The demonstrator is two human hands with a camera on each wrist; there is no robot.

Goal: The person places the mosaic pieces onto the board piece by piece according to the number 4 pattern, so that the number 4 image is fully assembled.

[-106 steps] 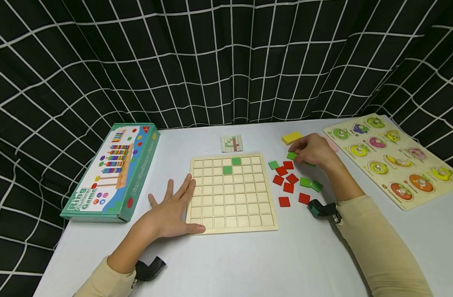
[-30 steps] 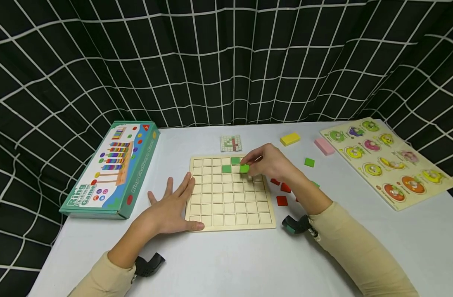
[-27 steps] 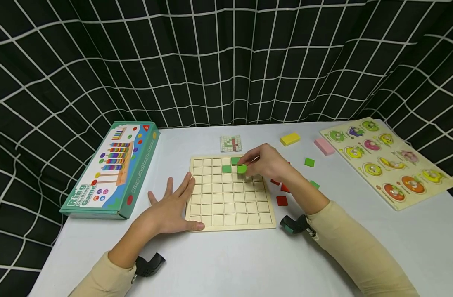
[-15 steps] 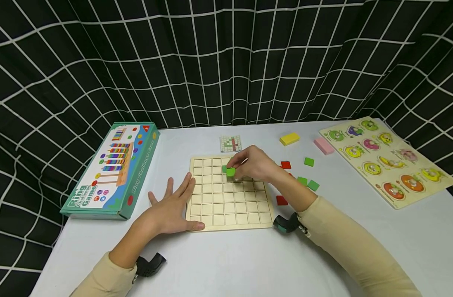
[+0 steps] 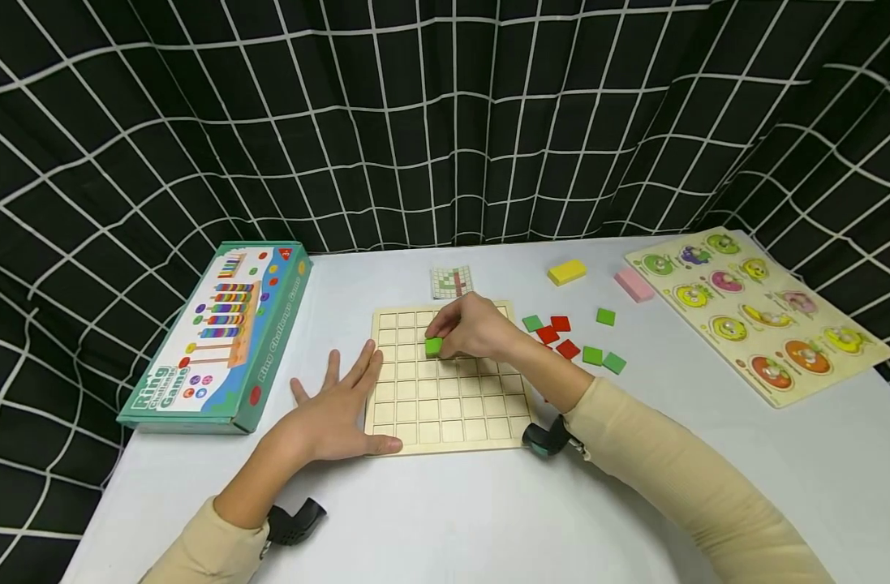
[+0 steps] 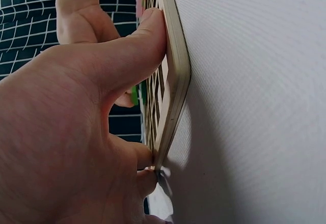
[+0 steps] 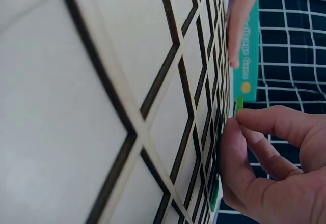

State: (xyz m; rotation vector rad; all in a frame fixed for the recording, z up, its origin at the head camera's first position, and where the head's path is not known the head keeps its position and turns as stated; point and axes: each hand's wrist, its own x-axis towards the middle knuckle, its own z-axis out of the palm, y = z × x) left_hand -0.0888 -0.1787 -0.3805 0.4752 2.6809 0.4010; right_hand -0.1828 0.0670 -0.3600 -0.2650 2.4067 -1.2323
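While the left hand (image 5: pixel 328 414) lies flat with straight fingers against the grid board's (image 5: pixel 452 405) left edge, the right hand (image 5: pixel 474 328) pinches a green tile (image 5: pixel 433 346) over the board's upper middle; loose red and green tiles (image 5: pixel 572 337) lie right of the board.

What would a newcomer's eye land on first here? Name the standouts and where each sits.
First, the right hand pinching a green tile over the upper middle of the wooden grid board, while the left hand lies flat against the board's left edge. Next, the loose red and green tiles scattered right of the board, and the teal game box at the table's left.
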